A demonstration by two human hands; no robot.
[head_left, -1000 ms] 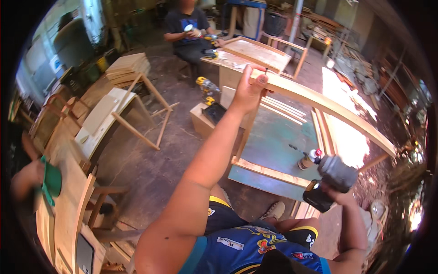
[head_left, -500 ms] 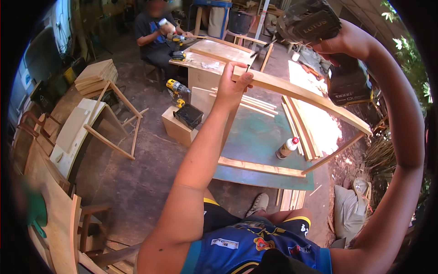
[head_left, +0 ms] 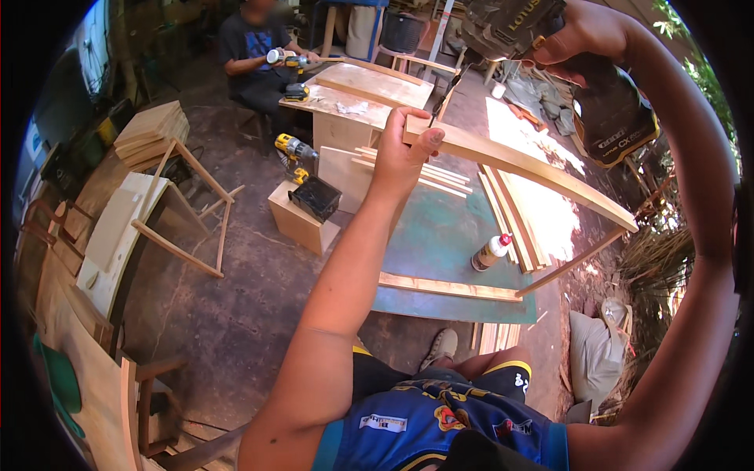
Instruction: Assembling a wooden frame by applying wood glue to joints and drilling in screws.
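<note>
My left hand [head_left: 404,153] is wrapped round the near-left end of a wooden frame's top rail [head_left: 526,163], thumb on the near side. A thin dark screw [head_left: 433,119] stands on the rail between my fingertips. My right hand [head_left: 585,38] grips a black cordless drill [head_left: 503,33] with a bulky battery pack [head_left: 616,125]. From the drill a dark bit slants down to the screw head and seems to meet it. The frame's lower rail [head_left: 448,286] rests on a green tabletop [head_left: 455,222].
A glue bottle [head_left: 492,252] and wooden strips [head_left: 510,216] lie on the green top. Left of it, a yellow drill [head_left: 295,147] and black tray [head_left: 315,202] sit on a box [head_left: 294,220]. Beyond, a co-worker [head_left: 255,55] handles another drill at a table [head_left: 377,82].
My right hand has brought the drill left, and its bit now reaches the screw. My left hand keeps its grip on the rail. The co-worker's hand has come down to their drill.
</note>
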